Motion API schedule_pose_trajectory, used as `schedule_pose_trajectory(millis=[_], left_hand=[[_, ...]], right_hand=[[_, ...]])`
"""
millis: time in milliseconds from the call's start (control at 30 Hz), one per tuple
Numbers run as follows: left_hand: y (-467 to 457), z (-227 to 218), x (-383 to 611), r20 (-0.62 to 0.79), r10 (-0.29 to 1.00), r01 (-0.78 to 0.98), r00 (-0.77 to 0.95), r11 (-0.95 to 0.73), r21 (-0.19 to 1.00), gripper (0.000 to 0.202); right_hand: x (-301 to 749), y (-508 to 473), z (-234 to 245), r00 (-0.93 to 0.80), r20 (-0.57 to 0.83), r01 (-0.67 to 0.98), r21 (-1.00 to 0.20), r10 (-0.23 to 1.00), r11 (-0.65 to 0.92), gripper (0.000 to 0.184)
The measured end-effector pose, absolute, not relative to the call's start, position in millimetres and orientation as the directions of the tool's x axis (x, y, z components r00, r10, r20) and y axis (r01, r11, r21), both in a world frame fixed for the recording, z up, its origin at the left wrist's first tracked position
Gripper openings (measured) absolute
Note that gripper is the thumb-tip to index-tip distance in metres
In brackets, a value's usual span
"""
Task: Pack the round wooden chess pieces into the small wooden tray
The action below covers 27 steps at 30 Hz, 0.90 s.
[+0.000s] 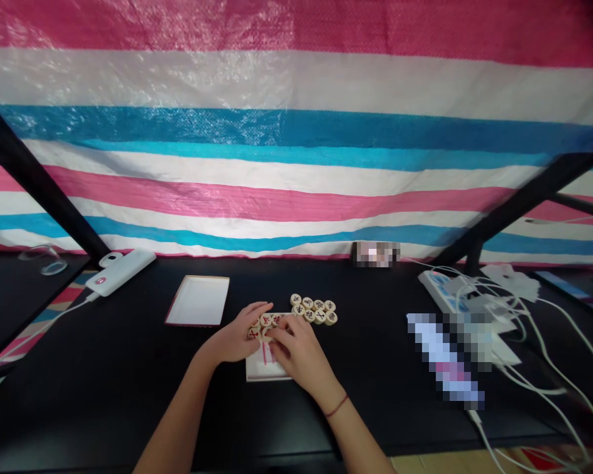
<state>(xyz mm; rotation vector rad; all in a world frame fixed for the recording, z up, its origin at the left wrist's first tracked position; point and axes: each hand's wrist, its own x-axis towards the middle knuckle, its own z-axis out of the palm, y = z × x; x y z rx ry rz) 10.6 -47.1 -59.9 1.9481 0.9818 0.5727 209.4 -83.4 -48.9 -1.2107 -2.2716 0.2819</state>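
Note:
My left hand (234, 334) curves round the left end of a group of cream, round Chinese chess pieces (265, 320) with red characters, fingers behind and thumb in front. Those pieces sit at the far end of a shallow white box (269, 372) with pink lines inside. From the right, my right hand (299, 345) reaches over the same group. Its bent thumb and fingers close on a piece (266, 333) near the front, which they partly cover. Right behind that hand, two rows of pieces with black characters (319, 316) lie face up.
An open white box lid (200, 301) lies at the left, with a white power bank (121, 273) and cable beyond it. At the right are a blurred phone (444, 362), a power strip (439, 289) and tangled white cables (547, 342). A striped sheet (296, 158) hangs behind the black table (128, 368).

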Motion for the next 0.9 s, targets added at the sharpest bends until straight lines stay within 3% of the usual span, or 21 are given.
schedule_pose_trajectory(millis=[133, 233, 367, 500, 600, 800, 900], left_hand=[[-47.9, -61.7, 12.4, -0.003, 0.810, 0.453, 0.586, -0.325, 0.830, 0.081], [-49.0, -64.8, 14.8, -0.008, 0.814, 0.503, 0.580, -0.350, 0.790, 0.080], [-50.1, -66.7, 18.2, 0.005, 0.821, 0.557, 0.571, -0.392, 0.732, 0.077], [-50.7, -66.1, 19.7, 0.035, 0.815, 0.565, 0.578, -0.431, 0.703, 0.078], [-51.2, -65.6, 20.2, 0.057, 0.812, 0.561, 0.581, -0.451, 0.695, 0.077], [-53.2, -56.8, 22.3, 0.054, 0.831, 0.578, 0.554, -0.430, 0.693, 0.079], [-59.4, -47.1, 20.5, 0.100, 0.866, 0.588, 0.491, -0.413, 0.696, 0.069]], right_hand=[[206.8, -83.7, -47.1, -0.436, 0.387, 0.697, -0.426, 0.812, 0.577, 0.019], [209.4, -83.4, -45.6, -0.398, 0.435, 0.645, -0.493, 0.808, 0.584, 0.020], [230.0, -74.9, -47.0, -0.211, 0.547, 0.623, -0.564, 0.810, 0.542, 0.017], [256.8, -56.5, -45.7, -0.043, 0.582, 0.736, -0.531, 0.812, 0.420, 0.014], [260.4, -39.4, -37.2, -0.086, 0.492, 0.820, -0.459, 0.866, 0.342, 0.016], [231.4, -4.4, -17.2, -0.179, 0.055, 0.968, -0.167, 0.982, 0.186, 0.024], [221.2, 7.9, -15.0, -0.172, -0.048, 0.981, -0.097, 0.984, 0.167, 0.022]])
